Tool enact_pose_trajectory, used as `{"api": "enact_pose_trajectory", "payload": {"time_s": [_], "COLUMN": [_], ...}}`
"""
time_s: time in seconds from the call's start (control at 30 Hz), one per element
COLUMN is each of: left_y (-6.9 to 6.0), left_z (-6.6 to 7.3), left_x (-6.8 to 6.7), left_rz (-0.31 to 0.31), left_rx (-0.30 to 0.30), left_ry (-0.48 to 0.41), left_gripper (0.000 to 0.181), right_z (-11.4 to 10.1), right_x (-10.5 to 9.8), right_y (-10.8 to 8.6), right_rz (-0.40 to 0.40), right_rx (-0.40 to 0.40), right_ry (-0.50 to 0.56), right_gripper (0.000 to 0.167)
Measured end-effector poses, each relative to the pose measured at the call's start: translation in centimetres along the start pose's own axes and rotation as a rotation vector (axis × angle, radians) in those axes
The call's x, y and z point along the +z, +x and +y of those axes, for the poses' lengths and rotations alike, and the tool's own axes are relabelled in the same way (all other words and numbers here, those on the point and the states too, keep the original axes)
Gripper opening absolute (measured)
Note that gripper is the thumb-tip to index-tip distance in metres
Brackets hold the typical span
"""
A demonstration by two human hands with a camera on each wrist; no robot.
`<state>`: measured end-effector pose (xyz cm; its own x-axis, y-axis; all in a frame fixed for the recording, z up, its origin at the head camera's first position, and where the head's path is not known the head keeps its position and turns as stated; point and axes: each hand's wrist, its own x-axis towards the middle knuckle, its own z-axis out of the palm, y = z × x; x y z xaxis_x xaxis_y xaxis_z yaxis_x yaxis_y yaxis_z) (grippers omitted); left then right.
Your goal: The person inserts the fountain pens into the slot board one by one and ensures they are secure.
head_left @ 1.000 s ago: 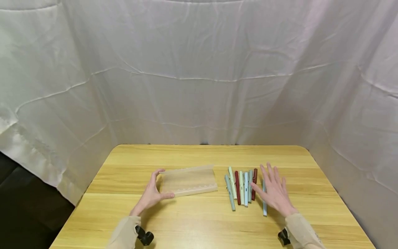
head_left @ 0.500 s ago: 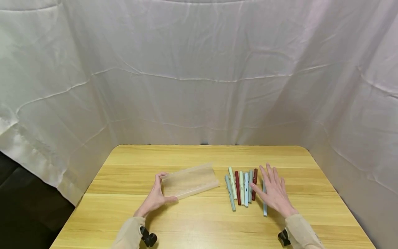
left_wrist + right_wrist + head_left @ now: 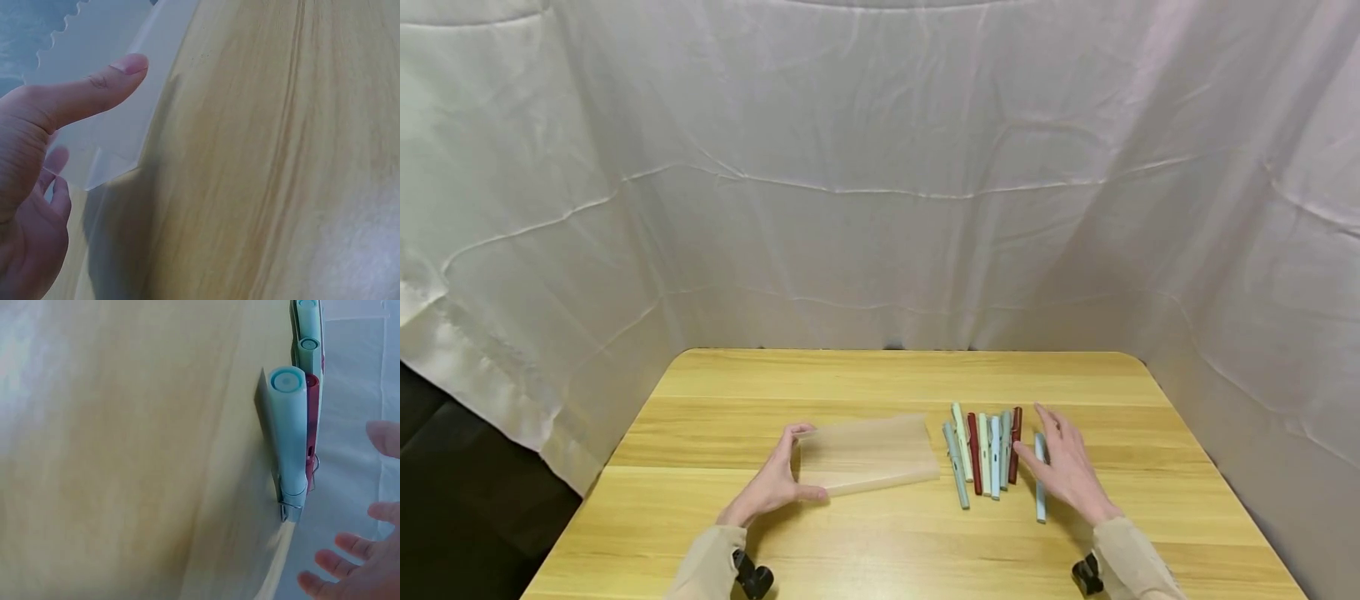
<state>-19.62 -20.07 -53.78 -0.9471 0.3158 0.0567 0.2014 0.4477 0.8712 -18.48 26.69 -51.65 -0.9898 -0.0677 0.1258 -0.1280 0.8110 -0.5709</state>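
Observation:
A frosted clear plastic pen tray (image 3: pixel 872 454) with a scalloped edge is at the middle left of the table. My left hand (image 3: pixel 775 479) grips its left end, the thumb on the near side and the fingers round the far side. The left wrist view shows the thumb lying across the tray (image 3: pixel 125 119). My right hand (image 3: pixel 1066 468) hovers by a single light blue pen (image 3: pixel 1041 500), fingers apart and holding nothing. That pen (image 3: pixel 290 437) appears large in the right wrist view, with the right hand (image 3: pixel 369 569) beyond it.
Left of the right hand lies a loose row of several capped pens: grey-green (image 3: pixel 957 467), pale green (image 3: pixel 984 458), dark red (image 3: pixel 974 454) and light blue (image 3: pixel 995 458). They rest on a wooden table (image 3: pixel 880 550). A pale curtain (image 3: pixel 880 250) hangs behind it.
The left hand has tilted the tray and shifted it slightly right and nearer, hiding its scalloped edge from the head view. The right hand has drawn back slightly, its fingers bending a little.

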Motion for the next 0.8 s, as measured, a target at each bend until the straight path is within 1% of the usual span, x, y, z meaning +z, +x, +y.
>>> {"api": "enact_pose_trajectory", "payload": {"time_s": [0.17,0.27,0.5,0.67,0.8], "left_y": [0.0,0.0,0.1,0.1,0.2], "left_z": [0.2,0.4,0.6,0.6,0.5], "left_x": [-0.2,-0.3,-0.3,-0.3,-0.3], "left_rz": [-0.038,-0.062,-0.11,-0.116,-0.121], "left_rx": [-0.005,-0.001,0.014,0.02,0.039], "left_ry": [0.017,0.013,-0.007,-0.008,0.005], "left_gripper": [0.105,0.104,0.102,0.102,0.102], "right_z": [0.4,0.7,1.3,1.7,1.9], "right_x": [-0.1,-0.1,-0.1,-0.1,-0.2], "right_y": [-0.1,-0.1,0.2,0.4,0.4], "right_rz": [-0.009,-0.01,-0.016,-0.025,-0.041], "right_rx": [0.049,0.066,0.074,0.072,0.071], "right_ry": [0.063,0.07,0.032,0.02,0.024], "right_gripper": [0.075,0.072,0.069,0.066,0.064]}}
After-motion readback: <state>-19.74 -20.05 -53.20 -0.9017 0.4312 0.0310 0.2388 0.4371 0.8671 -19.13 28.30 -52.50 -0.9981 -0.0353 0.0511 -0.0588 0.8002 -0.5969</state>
